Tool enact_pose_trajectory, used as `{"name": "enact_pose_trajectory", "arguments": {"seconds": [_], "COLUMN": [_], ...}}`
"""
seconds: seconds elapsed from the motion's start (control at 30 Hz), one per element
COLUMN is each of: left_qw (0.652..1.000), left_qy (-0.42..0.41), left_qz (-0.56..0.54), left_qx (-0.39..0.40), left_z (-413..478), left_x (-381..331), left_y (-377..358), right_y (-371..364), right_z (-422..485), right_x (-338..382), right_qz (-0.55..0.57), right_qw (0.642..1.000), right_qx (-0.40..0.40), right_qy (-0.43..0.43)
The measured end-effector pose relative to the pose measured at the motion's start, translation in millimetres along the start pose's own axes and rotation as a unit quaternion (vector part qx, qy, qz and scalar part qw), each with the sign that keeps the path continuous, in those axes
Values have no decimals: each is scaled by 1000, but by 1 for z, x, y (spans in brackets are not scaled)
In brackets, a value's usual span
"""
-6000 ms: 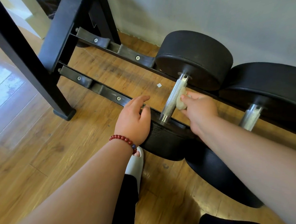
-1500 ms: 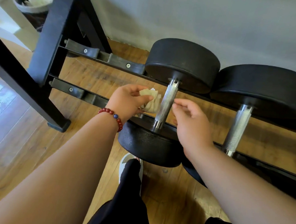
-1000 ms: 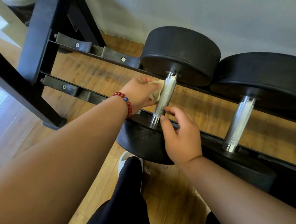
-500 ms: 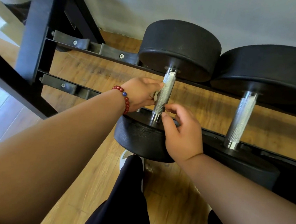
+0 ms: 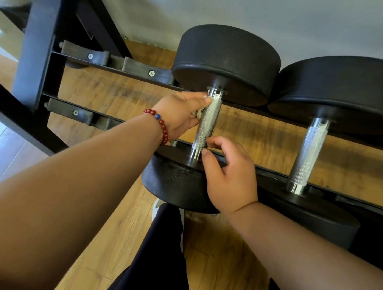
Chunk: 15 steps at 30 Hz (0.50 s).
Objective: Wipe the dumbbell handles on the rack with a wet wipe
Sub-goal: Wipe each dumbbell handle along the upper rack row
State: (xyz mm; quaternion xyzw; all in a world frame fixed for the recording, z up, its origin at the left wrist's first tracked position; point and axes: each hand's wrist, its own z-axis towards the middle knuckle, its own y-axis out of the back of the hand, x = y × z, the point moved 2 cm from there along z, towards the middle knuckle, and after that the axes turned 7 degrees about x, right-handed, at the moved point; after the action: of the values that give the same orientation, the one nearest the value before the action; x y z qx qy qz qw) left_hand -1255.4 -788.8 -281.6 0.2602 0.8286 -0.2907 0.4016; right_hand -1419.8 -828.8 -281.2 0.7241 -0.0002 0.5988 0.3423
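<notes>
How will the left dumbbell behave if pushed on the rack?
Probably heavy and hard to shift: its black heads look big and solid. Round heads might roll along the rails if shoved. The knurled handle should resist slipping, even wet.

Black heads (image 5: 227, 61), black rack (image 5: 38, 45). The handle (image 5: 206, 123) gleams silver, with fine cross-hatch knurling and plain chrome at its ends. The wipe (image 5: 198, 114) is off-white. Bracelet (image 5: 159, 123): dark red beads, one blue. The floor (image 5: 117, 241) is orange-brown with streaky wood grain. Pale grey wall (image 5: 239, 13), near-black trousers (image 5: 156, 266).
</notes>
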Motion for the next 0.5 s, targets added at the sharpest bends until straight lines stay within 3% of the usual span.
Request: {"name": "enact_pose_trajectory", "arguments": {"seconds": [0.2,0.4,0.5], "left_qw": [991,998,998], "left_qy": [106,20,39], "left_qz": [83,51,23], "left_qx": [11,-40,-48], "left_z": [-13,4,4], "left_x": [4,-16,-12], "left_y": [15,3,0], "right_y": [-1,-1,-1], "right_z": [-1,-1,-1], "right_x": [1,0,0], "right_qz": [0,15,13], "right_qw": [1000,1000,1000], "right_qx": [2,-3,-3], "right_qy": [-2,-10,-9]}}
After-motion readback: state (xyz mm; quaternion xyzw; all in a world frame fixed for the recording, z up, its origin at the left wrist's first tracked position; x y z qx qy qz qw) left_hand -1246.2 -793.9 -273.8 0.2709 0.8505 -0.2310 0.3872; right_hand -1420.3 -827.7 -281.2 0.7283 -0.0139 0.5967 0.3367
